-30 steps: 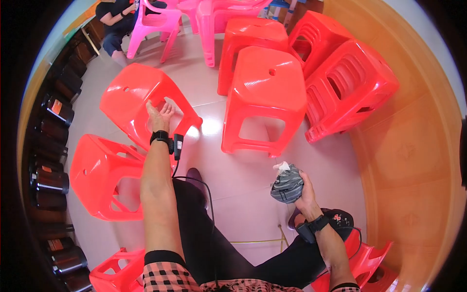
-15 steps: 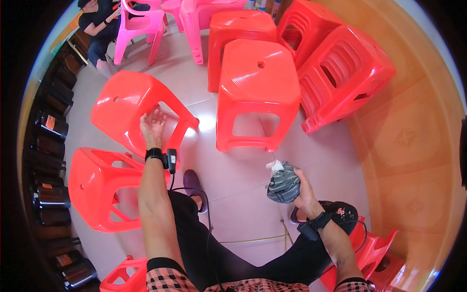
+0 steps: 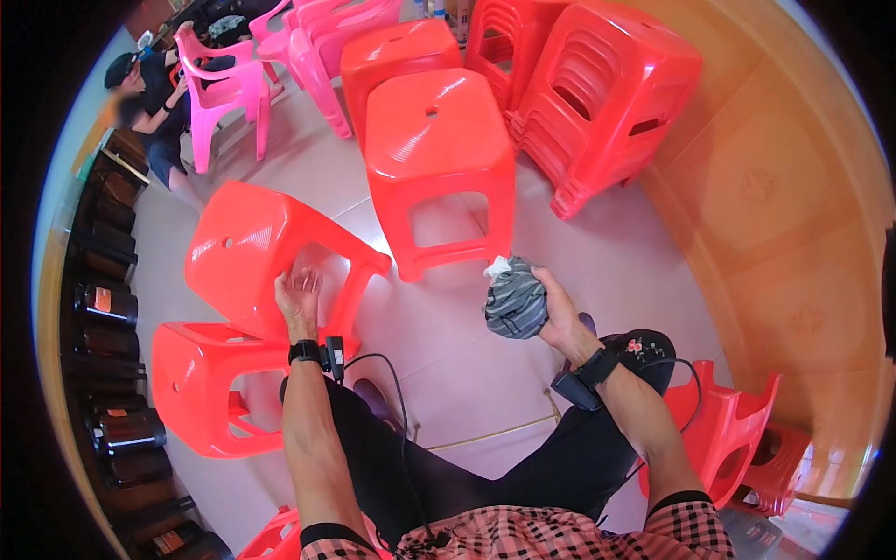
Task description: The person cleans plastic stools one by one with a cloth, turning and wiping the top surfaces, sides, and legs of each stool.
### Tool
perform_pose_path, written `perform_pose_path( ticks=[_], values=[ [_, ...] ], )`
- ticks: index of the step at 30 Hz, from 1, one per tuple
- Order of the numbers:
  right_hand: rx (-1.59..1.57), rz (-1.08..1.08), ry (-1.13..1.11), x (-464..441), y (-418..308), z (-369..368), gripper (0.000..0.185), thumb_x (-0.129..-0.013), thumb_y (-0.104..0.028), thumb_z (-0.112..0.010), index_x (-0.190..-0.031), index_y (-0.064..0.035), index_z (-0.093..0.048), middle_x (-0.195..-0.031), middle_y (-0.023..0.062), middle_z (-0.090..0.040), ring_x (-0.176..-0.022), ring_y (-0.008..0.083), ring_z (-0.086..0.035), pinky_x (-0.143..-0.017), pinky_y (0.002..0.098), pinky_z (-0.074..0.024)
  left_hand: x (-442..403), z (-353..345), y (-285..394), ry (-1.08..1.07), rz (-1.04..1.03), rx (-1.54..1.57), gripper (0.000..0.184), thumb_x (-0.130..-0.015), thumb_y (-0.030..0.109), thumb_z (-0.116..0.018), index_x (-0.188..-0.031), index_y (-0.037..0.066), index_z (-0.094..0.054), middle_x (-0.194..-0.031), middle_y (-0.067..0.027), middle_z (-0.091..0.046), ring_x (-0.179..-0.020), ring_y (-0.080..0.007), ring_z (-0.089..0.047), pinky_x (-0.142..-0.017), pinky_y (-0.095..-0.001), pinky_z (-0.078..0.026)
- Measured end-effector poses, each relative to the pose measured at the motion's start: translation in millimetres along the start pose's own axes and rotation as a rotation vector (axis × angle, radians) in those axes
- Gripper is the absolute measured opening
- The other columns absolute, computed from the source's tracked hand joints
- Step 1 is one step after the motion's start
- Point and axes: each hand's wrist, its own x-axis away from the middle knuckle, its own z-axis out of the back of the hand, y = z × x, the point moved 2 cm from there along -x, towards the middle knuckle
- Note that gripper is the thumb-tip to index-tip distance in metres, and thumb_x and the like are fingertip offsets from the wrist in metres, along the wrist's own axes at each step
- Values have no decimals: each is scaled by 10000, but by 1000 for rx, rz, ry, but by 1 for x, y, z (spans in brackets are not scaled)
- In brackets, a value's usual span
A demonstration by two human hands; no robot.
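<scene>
My right hand holds a bunched grey striped cloth with a white bit sticking out at its top. The cloth is above the floor, in front of my right knee. My left hand is palm up with its fingers spread and nothing in it, beside a red stool. Another red stool stands just left of my left forearm. Straight ahead is a larger-looking red stool with a hole in its seat.
Stacked red stools stand at the upper right by a wooden panel. Pink chairs are at the upper left, near a seated person. Dark glossy containers line the left edge. Red furniture stands at lower right.
The view has turned to the right, so the stools ahead sit further left. The cloth, still in my right hand, appears higher and further left. My left hand stays spread beside the stool.
</scene>
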Motion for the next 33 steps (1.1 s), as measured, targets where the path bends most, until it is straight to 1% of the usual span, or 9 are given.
perform_pose_path(
  ticks=[6,12,14,16,17,20,25,28,33],
  values=[
    [-14,-1,-1,-6,3,6,400,-952,-287,-381,-1227,-15,-483,-1127,171,-605,-1006,274,-613,-901,413,-490,13,7,-10,-18,36,-6,434,-762,347,-606,-1025,6,-549,-938,-127,-549,-992,-302,-517,-926,-486,-382],
    [-63,-33,-10,-6,5,3,385,-952,-307,-405,-1200,-28,-502,-1102,159,-616,-976,273,-624,-879,405,-498,50,5,-35,-25,-12,-52,483,-766,350,-578,-1071,-22,-534,-1096,-152,-539,-1028,-317,-506,-936,-489,-378],
    [-79,-41,2,-3,5,-1,363,-949,-305,-431,-1182,-41,-520,-1079,138,-624,-956,254,-630,-867,393,-504,64,-1,-51,-5,-2,-22,499,-765,334,-567,-1104,-29,-524,-1182,-160,-520,-1061,-326,-492,-947,-495,-376],
    [-67,-2,26,8,-3,-14,333,-918,-267,-466,-1117,-22,-574,-1002,107,-659,-882,196,-651,-815,338,-521,78,-4,-62,-12,19,-3,500,-766,326,-564,-1114,-30,-520,-1198,-157,-516,-1071,-332,-485,-958,-498,-371],
    [-75,21,14,12,-3,-19,339,-917,-275,-465,-1114,-20,-571,-1001,114,-658,-882,198,-651,-818,335,-520,84,-5,-66,-22,42,17,502,-766,318,-562,-1124,-31,-516,-1215,-155,-512,-1081,-338,-478,-969,-501,-366],
    [-102,82,-39,9,-2,-18,346,-914,-282,-469,-1115,-18,-566,-996,117,-656,-880,200,-651,-823,334,-518,103,-18,-78,56,23,61,492,-770,310,-559,-1120,-33,-517,-1219,-148,-514,-1083,-350,-473,-982,-507,-360],
    [-141,128,24,1,5,-13,333,-905,-291,-489,-1114,-47,-574,-1005,92,-647,-883,192,-637,-825,339,-510,114,-41,-104,12,96,135,432,-785,290,-559,-1093,-9,-513,-1186,-176,-517,-1081,-356,-473,-992,-517,-350],
    [-190,146,-11,-1,7,-13,322,-902,-283,-494,-1110,-55,-583,-1002,85,-644,-883,191,-635,-822,341,-509,116,-57,-120,-61,155,182,459,-768,259,-579,-1122,-26,-515,-1195,-169,-505,-1089,-367,-475,-976,-536,-370],
    [-205,183,31,0,7,-14,310,-895,-269,-503,-1104,-60,-596,-993,80,-650,-888,193,-633,-821,337,-506,149,-80,-152,35,168,251,368,-810,266,-543,-1091,32,-504,-1186,-193,-508,-1124,-371,-457,-1013,-517,-353]
  ],
)
